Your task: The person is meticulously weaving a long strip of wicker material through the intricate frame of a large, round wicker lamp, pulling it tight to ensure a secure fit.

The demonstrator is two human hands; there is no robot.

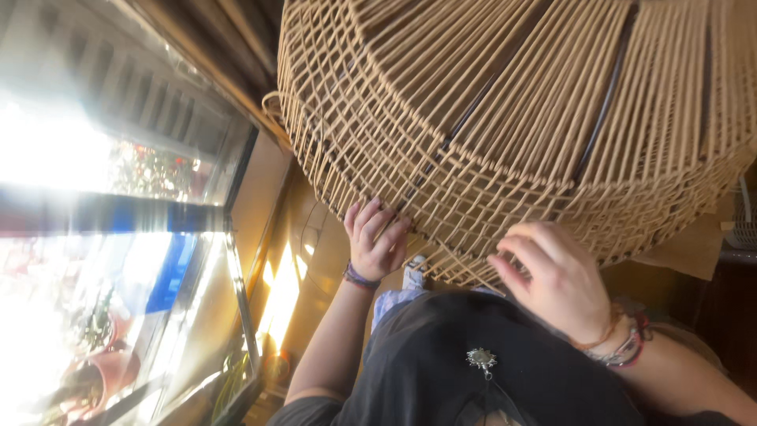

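Your left hand [377,241] has its fingers curled onto the lower edge of the big woven basket [512,118], pinching the tan strands there. Your right hand [556,280] rests just beside it on the same edge, fingers bent, but you cannot tell if it grips a strand. The basket fills the top, right above your dark shirt [473,371]. A bright window [102,237] is on the left.

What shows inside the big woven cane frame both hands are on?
Through the gaps of the woven cane frame, dark metal ribs run under the strands. Left hand and right hand cover the lower edge; deeper inside is too dark to tell.
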